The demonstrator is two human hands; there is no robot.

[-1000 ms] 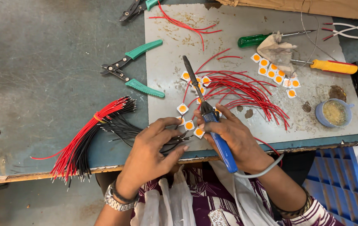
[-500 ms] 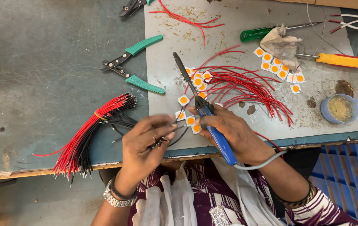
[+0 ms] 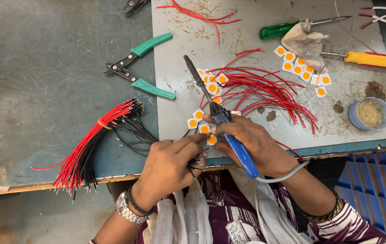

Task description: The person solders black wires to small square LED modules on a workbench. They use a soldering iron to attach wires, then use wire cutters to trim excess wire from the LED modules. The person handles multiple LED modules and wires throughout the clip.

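Head view: nearest, thin black wires [image 3: 192,161] are pinched in the left hand [image 3: 171,166], fingertips closed at a small square chip [image 3: 211,139] by the bench edge. A blue-handled soldering iron [image 3: 223,122] is gripped pen-like in the right hand [image 3: 251,143], tip lifted away, seemingly kept off the work. Beyond, red leads [image 3: 265,92], green cutters [image 3: 141,68] and a flux pot [image 3: 370,114] are spread over a scorched grey mat [image 3: 247,36].

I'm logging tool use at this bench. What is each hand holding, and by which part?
Right hand grips the soldering iron by its blue handle; left hand pinches thin black wires near their ends.
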